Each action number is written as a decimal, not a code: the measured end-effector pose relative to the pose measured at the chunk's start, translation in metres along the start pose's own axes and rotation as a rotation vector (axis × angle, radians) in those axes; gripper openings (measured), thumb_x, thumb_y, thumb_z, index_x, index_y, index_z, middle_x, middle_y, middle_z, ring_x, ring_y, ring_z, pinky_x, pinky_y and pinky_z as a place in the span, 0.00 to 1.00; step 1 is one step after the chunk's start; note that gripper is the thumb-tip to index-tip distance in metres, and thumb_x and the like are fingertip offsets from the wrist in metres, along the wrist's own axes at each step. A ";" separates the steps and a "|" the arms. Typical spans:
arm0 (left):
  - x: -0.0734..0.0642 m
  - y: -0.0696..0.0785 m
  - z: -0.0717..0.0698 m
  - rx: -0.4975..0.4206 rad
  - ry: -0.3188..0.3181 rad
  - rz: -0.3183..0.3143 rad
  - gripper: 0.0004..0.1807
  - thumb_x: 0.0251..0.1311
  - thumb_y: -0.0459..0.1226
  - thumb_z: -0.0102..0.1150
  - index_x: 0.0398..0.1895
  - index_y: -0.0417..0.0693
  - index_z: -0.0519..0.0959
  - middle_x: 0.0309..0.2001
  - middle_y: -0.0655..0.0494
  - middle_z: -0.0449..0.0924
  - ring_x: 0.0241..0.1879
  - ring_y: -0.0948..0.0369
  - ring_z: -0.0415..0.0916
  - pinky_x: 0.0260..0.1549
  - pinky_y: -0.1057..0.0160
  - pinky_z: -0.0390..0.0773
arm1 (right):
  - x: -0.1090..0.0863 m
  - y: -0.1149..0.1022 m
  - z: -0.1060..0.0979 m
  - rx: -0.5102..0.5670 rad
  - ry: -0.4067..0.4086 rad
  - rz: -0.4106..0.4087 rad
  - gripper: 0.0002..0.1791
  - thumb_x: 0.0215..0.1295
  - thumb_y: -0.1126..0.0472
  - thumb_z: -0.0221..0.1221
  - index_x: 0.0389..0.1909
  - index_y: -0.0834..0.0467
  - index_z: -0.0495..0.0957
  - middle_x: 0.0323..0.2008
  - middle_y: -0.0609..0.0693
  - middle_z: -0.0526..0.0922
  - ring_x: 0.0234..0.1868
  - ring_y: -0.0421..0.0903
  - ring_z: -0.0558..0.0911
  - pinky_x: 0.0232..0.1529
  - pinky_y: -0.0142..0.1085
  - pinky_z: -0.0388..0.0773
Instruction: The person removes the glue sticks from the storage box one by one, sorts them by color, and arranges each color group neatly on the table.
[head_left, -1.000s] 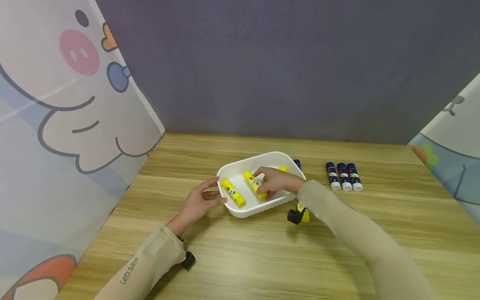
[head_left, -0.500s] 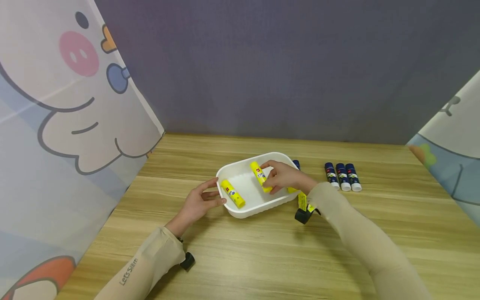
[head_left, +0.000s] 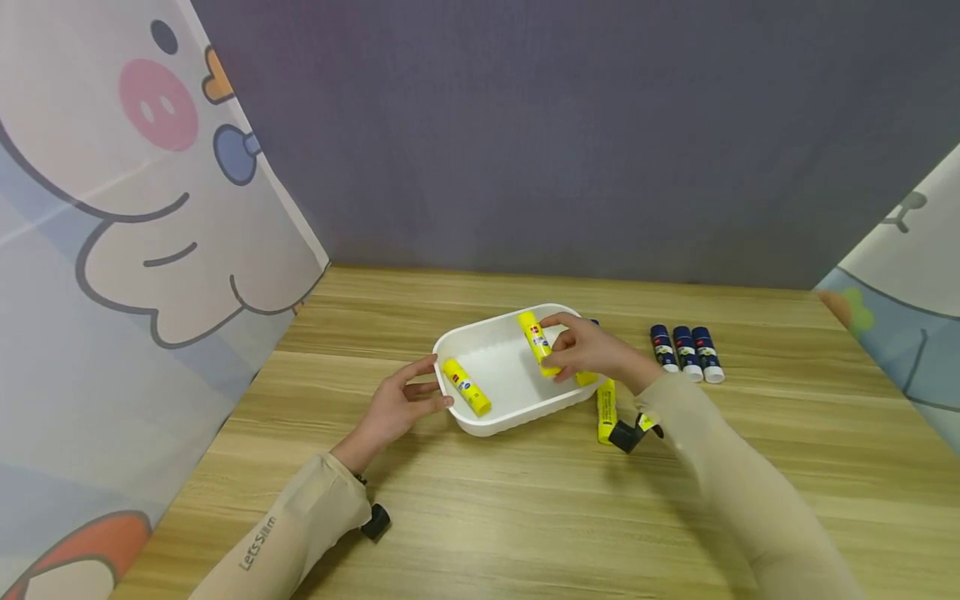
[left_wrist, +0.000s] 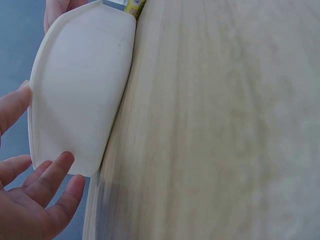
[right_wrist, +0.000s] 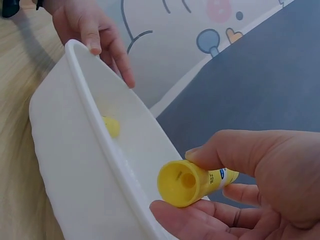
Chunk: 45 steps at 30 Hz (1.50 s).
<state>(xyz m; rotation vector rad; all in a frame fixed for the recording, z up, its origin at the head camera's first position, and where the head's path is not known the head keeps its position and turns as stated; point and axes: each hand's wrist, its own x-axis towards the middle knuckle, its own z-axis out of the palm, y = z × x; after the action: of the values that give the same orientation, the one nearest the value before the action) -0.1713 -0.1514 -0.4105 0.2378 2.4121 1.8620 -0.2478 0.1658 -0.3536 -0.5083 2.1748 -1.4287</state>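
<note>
My right hand [head_left: 588, 348] pinches a yellow glue stick [head_left: 534, 337] between thumb and fingers, over the right half of a white plastic tray [head_left: 480, 429]. The right wrist view shows its hollow yellow end [right_wrist: 175, 187] facing the camera. At the tray's left end my left hand [head_left: 393, 408] spreads its fingers, the fingertips [left_wrist: 64, 159] touching the outer wall and rim. Another yellow glue stick [head_left: 467, 387] lies inside the tray near that hand. Beneath my right hand a further yellow glue stick [head_left: 587, 377] shows only in part.
Three navy glue sticks with white ends, the middle one [head_left: 687, 354] among them, lie side by side right of the tray. A yellow glue stick [head_left: 606, 412] lies on the wooden table [head_left: 480, 508] by the tray's near right corner. A grey panel [head_left: 562, 150] stands behind.
My right hand has raised the yellow glue stick from the tray floor and carried it rightward and slightly away from me. The left hand and the tray have stayed in place.
</note>
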 end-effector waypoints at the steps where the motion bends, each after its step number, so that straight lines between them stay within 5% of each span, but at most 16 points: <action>1: 0.000 0.000 0.000 0.001 0.000 0.000 0.40 0.57 0.29 0.70 0.72 0.35 0.63 0.65 0.35 0.69 0.58 0.41 0.76 0.51 0.55 0.81 | -0.001 0.000 -0.001 0.000 0.005 -0.007 0.39 0.63 0.71 0.62 0.72 0.68 0.54 0.32 0.57 0.78 0.33 0.53 0.84 0.44 0.54 0.84; 17: 0.000 0.002 0.002 -0.005 0.004 -0.014 0.40 0.57 0.28 0.70 0.73 0.36 0.64 0.65 0.36 0.69 0.58 0.42 0.76 0.52 0.53 0.80 | -0.029 0.002 -0.018 -0.028 0.115 -0.055 0.39 0.65 0.70 0.62 0.73 0.67 0.53 0.37 0.60 0.76 0.34 0.55 0.83 0.43 0.55 0.84; 25: 0.000 0.003 0.002 -0.004 0.002 -0.016 0.40 0.57 0.28 0.70 0.73 0.36 0.64 0.65 0.37 0.69 0.58 0.43 0.76 0.52 0.53 0.80 | -0.043 0.003 -0.026 -0.056 0.177 -0.052 0.40 0.66 0.70 0.62 0.74 0.66 0.53 0.39 0.61 0.75 0.35 0.53 0.82 0.39 0.45 0.86; 45: -0.001 0.003 0.000 0.001 0.011 -0.035 0.40 0.57 0.30 0.70 0.73 0.38 0.64 0.65 0.37 0.69 0.59 0.43 0.76 0.53 0.53 0.80 | -0.083 0.015 -0.044 -0.102 0.268 -0.061 0.42 0.67 0.69 0.62 0.75 0.69 0.48 0.40 0.64 0.77 0.36 0.58 0.83 0.39 0.50 0.85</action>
<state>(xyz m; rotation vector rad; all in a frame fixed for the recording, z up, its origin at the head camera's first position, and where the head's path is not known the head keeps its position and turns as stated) -0.1698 -0.1509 -0.4081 0.1848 2.4080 1.8524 -0.2066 0.2496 -0.3370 -0.4427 2.4729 -1.4970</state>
